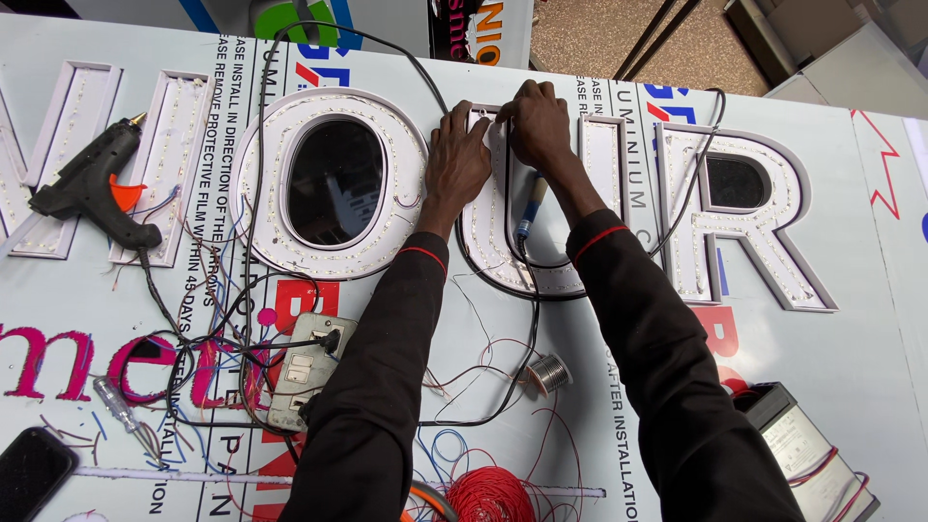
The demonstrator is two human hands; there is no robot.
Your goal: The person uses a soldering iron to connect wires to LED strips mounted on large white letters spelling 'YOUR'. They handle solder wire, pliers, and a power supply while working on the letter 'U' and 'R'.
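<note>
- The desk (870, 251) is a printed sign sheet laid flat, so the shallow white letters lie face up.
- The U-shaped letter (503, 256) lies between the O letter (261, 208) and the R letter (773, 261), right under both hands.
- The left hand (456, 159) presses flat on the U's upper left arm, steadying it, holding nothing.
- The right hand (537, 121) has its fingers curled over the black cable (509, 208); whether they pinch it, I cannot tell.
- A blue-handled soldering iron (528, 215) rests inside the U, within reach.
- A solder spool (549, 372) sits just below.
</note>
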